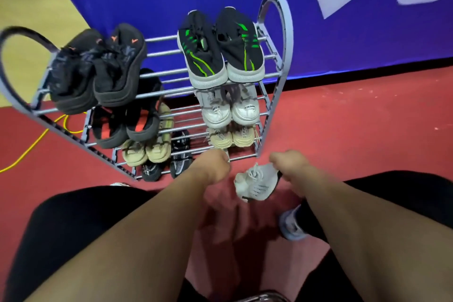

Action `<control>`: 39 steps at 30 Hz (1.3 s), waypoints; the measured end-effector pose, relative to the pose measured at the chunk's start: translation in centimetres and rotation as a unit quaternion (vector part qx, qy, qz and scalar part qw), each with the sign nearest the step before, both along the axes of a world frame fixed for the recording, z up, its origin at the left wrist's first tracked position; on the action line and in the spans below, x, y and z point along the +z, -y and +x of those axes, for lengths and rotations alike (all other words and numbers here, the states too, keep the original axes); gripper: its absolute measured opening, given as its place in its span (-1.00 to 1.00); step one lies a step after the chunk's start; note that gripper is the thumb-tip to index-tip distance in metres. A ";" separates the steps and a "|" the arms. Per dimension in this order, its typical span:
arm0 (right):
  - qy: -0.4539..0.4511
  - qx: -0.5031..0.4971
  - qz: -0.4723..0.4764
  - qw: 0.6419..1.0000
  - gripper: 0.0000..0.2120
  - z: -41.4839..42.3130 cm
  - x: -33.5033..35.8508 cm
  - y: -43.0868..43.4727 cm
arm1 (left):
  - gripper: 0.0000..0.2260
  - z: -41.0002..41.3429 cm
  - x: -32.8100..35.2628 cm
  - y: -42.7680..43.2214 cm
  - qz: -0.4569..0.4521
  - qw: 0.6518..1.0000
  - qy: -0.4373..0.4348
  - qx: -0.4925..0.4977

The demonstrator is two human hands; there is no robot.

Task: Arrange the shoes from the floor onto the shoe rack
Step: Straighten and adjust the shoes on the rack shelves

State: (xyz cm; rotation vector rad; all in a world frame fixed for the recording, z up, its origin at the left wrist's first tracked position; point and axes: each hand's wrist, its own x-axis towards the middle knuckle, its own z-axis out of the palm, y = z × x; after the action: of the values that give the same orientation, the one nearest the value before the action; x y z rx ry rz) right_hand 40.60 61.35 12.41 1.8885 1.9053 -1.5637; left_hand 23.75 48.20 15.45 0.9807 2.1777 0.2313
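Curling its fingers round the edge of a white knit lace-up sneaker (257, 185), the right hand (288, 165) holds it just in front of the lower right corner of the grey metal-bar shoe rack (285, 32), above the red floor (355, 130). The left hand (215, 164) sits beside it at the rack's bottom rail, fingers bent downward (whether they clasp anything, I cannot tell). Higher on the rack, a black pair with green stripes (220, 49) occupies the top tier's right side.
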 end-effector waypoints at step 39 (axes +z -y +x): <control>-0.180 -0.066 -0.022 0.981 -0.89 4.2 11.9 2.0 | -0.80 4.3 7.9 6.4 -0.038 0.843 0.514 0.155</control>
State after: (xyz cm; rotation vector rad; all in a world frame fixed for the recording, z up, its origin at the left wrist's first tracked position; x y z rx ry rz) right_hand 44.81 59.34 24.28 1.8502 1.8773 -2.0938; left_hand 28.09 41.78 23.34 0.2863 1.2915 0.6481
